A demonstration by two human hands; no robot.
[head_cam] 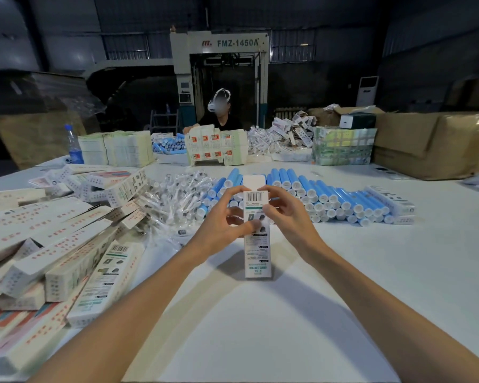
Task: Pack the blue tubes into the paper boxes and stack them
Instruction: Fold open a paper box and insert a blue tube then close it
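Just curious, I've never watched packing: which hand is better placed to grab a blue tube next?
Probably the right hand: most blue tubes lie just beyond it; the left hand, also gripping the paper box, could steady it.

A paper box [256, 244] stands upright on the table [371, 272], rows of tubes [329, 197] behind it, a heap of boxes [53, 244] to its left, wrapped packets [177, 197] between heap and tubes, cartons [426, 145] at the far right.
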